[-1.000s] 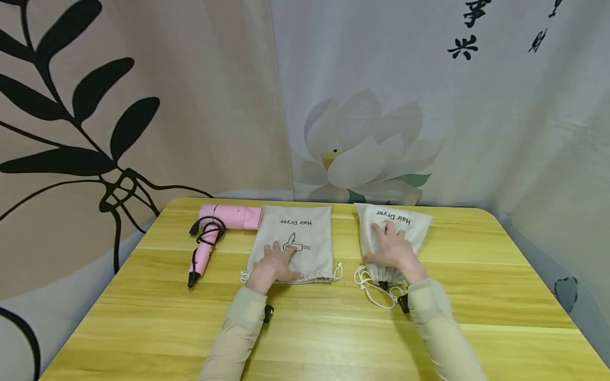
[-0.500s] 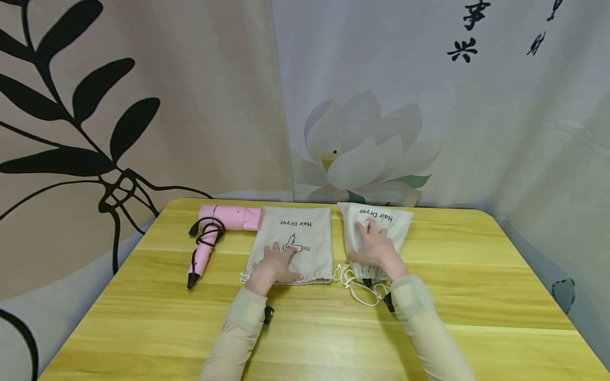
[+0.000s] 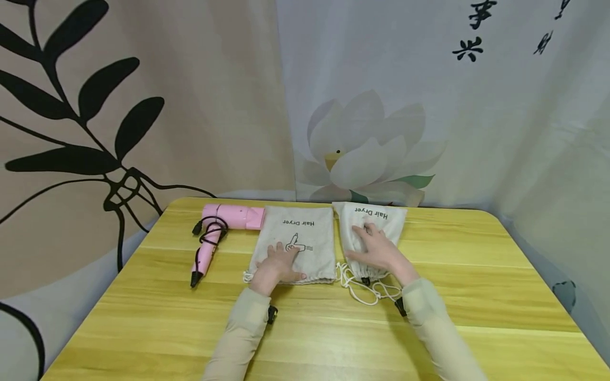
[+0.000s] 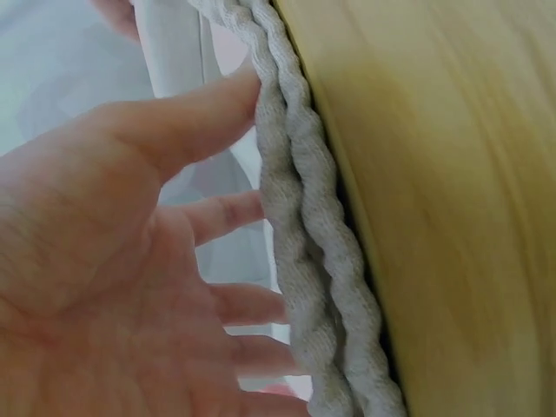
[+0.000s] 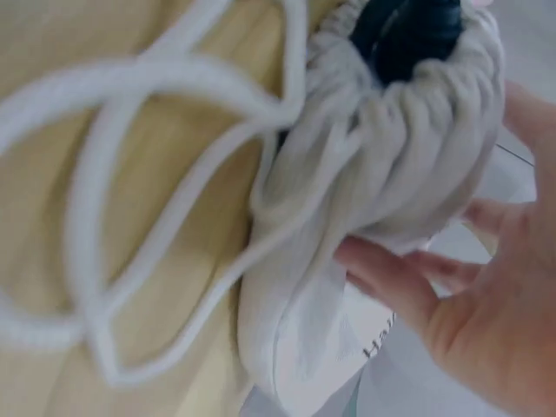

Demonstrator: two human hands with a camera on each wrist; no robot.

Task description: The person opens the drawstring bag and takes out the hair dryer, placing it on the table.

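A flat grey drawstring bag [image 3: 316, 262] printed "Hair Dryer" lies near the table's back edge. My left hand [image 3: 276, 267] rests on its lower left with fingers spread; in the left wrist view its double-ridged mouth [image 4: 287, 208] runs past my thumb. Close on its right lies a second, fuller drawstring bag [image 3: 350, 235] with the same print. My right hand [image 3: 378, 253] touches this bag, fingers spread and lightly bent. From its gathered mouth [image 5: 391, 130] a dark object [image 5: 408, 39] shows, mostly hidden inside. Loose white cord [image 5: 95, 234] loops over the table.
To the left of the flat bag lies a pink hair dryer [image 3: 233, 217], nozzle against the bag's edge, with its black cord [image 3: 214, 233] wound around the handle. The wooden table [image 3: 333, 338] ends at a printed curtain [image 3: 229, 106] behind.
The fuller bag has slid left under my right hand, up beside the flat bag. Lately the right hand has shifted slightly right relative to that bag. My left hand stays on the flat bag.
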